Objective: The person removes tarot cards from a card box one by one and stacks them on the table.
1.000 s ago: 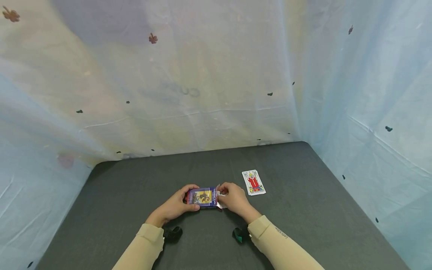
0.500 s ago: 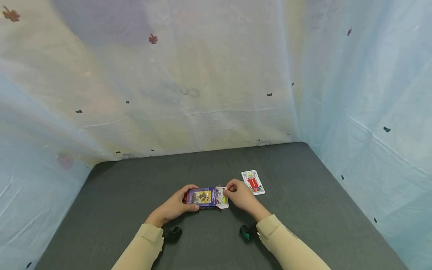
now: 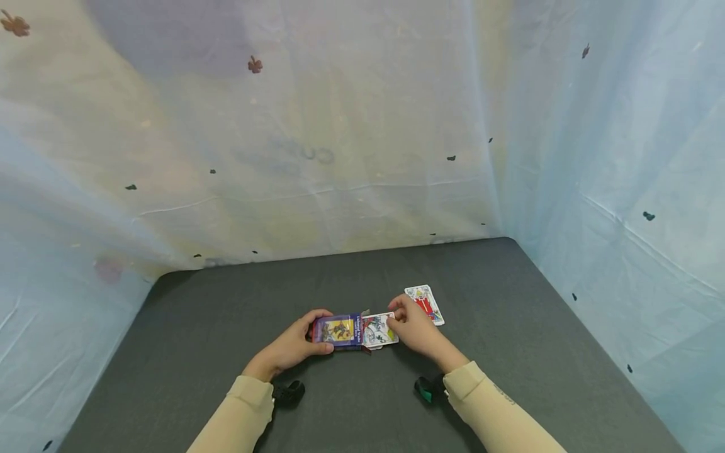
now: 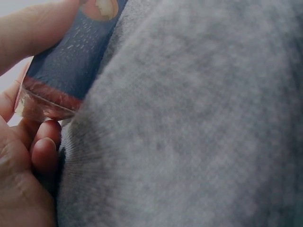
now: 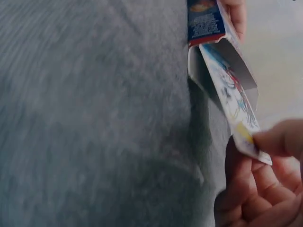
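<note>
My left hand [image 3: 294,348] grips the closed end of a blue and purple card box [image 3: 337,330], thumb along the near side and fingers along the far side. From the box's right end, where the flaps stand open, a colourfully printed card [image 3: 378,329] sticks out. My right hand [image 3: 416,327] pinches the card's outer end between thumb and fingers. In the right wrist view the card [image 5: 232,90] slants out of the box mouth, its other end still inside. A stack of cards [image 3: 426,303] with a red figure on top lies just beyond the right hand, partly covered by it.
A dark grey cloth covers the table [image 3: 238,302]. Pale patterned sheeting [image 3: 340,126] hangs behind and at both sides. Black straps [image 3: 289,394] circle both wrists below the cream sleeves.
My right hand has moved right from the box mouth, drawing the card out with it. More of the card shows now. My left hand and the box have stayed in place.
</note>
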Tool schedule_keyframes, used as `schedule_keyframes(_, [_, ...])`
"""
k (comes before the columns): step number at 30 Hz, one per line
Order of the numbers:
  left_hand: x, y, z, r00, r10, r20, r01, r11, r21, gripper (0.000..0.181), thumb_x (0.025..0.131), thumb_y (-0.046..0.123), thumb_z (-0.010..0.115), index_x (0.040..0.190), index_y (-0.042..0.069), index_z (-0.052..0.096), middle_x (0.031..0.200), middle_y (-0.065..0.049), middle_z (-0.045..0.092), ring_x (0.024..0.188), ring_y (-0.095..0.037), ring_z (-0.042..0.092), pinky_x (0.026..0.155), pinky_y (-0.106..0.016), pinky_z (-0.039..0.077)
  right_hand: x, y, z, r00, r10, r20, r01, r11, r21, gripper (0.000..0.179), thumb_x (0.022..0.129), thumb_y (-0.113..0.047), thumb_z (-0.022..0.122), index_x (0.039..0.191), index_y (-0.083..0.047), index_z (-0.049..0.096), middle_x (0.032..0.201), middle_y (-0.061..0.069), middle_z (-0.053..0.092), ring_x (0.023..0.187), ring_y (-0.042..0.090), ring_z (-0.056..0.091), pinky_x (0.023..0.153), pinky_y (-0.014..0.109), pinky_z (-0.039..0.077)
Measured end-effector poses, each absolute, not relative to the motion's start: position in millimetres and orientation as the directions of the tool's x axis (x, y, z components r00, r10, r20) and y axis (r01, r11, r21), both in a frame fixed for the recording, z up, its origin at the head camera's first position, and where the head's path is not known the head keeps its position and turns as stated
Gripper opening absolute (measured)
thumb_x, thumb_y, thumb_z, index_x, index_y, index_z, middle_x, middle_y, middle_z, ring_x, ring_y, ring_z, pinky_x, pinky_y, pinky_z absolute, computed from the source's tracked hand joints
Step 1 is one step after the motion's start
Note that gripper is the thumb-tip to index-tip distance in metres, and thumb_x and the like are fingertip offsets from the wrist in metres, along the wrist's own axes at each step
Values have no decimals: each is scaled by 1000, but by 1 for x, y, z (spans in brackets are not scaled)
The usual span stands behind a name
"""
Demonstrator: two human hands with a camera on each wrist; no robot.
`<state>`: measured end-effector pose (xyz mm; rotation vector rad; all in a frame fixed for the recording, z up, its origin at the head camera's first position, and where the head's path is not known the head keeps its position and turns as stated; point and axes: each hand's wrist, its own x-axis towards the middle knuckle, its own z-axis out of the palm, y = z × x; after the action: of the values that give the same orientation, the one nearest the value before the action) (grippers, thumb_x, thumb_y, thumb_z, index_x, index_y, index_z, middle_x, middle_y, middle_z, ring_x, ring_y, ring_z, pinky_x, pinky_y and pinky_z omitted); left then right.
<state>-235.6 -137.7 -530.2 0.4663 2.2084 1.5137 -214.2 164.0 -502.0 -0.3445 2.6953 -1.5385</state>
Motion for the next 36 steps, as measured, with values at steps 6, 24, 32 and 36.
schedule_keyframes(6, [-236, -137, -528, -860, 490, -146, 37, 345, 938, 69, 81, 28, 80, 139, 21, 44, 126, -11, 51, 107, -25, 52, 89, -39, 42, -211, 170, -498, -925, -370, 90, -294, 544, -786, 44, 91, -4, 61, 134, -9, 54, 73, 3, 50, 58, 12, 42, 53, 29, 39])
schedule_keyframes(24, [-233, -135, -528, -856, 495, -150, 37, 348, 937, 68, 82, 27, 80, 139, 21, 43, 127, -11, 49, 107, -25, 51, 89, -40, 42, -209, 183, -498, -880, -473, -36, -254, 534, -806, 35, 91, -15, 69, 125, -16, 62, 93, -1, 61, 77, 16, 53, 67, 34, 45])
schedule_keyframes(32, [-234, -136, -529, -857, 493, -150, 32, 342, 939, 69, 81, 27, 80, 139, 21, 43, 126, -10, 50, 107, -25, 51, 89, -39, 42, -207, 202, -494, -898, -440, -14, -249, 533, -809, 33, 90, -13, 69, 123, -16, 63, 96, 2, 61, 81, 18, 53, 70, 37, 44])
schedule_keyframes(36, [-233, -136, -525, -856, 495, -145, 30, 329, 944, 69, 82, 21, 80, 140, 17, 42, 126, -12, 50, 107, -26, 51, 89, -39, 42, -206, 210, -493, -921, -389, 19, -247, 547, -800, 34, 89, -13, 71, 122, -17, 64, 109, 2, 61, 92, 20, 55, 76, 40, 45])
